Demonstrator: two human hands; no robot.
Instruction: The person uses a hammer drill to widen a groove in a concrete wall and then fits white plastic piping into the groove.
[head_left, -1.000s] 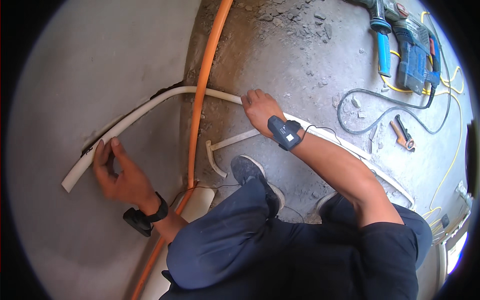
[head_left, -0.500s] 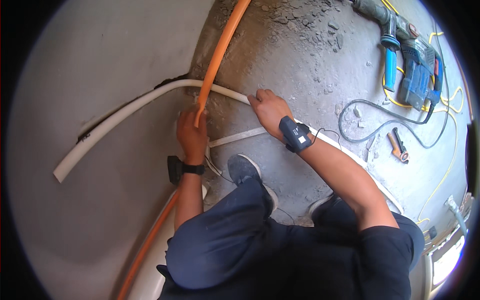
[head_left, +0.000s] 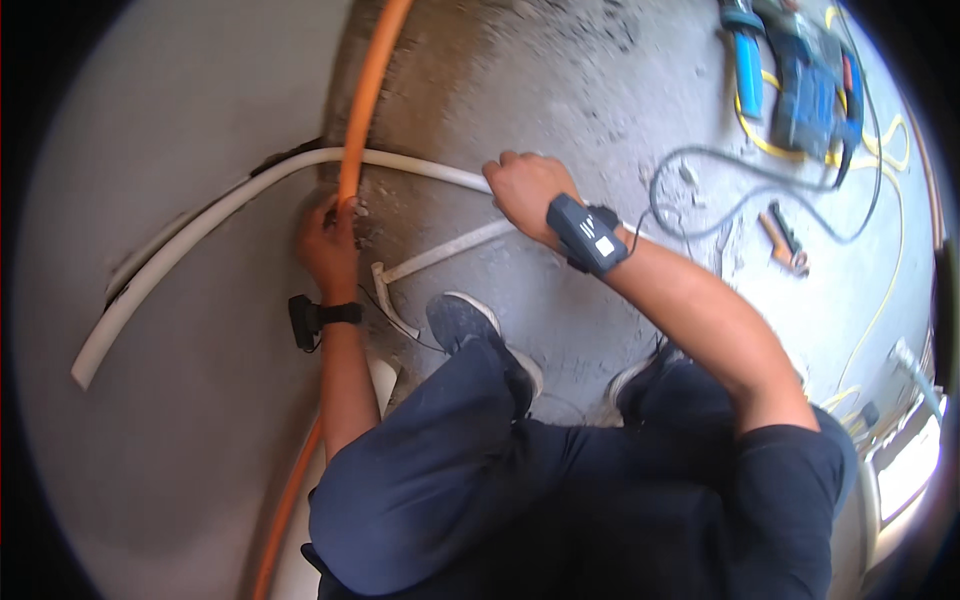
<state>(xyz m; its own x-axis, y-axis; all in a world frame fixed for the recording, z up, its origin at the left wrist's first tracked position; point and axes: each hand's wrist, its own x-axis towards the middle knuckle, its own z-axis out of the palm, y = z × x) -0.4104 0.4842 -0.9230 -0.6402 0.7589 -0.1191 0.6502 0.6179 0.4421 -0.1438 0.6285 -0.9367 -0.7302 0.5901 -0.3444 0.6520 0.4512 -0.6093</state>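
Across the upper left, a white pipe [head_left: 190, 228] runs behind an orange pipe [head_left: 368, 100] to the right hand [head_left: 530, 195], whose grasping fingers partly hide it; the left hand [head_left: 330, 250] clasps and partly covers the orange pipe.

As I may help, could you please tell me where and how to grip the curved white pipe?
I'd pinch the curved white pipe near its free end, from the person's left: that slim stretch lies clear of left hand and right hand.

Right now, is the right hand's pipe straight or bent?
Bent: from the right hand, the white pipe arches behind the orange pipe.
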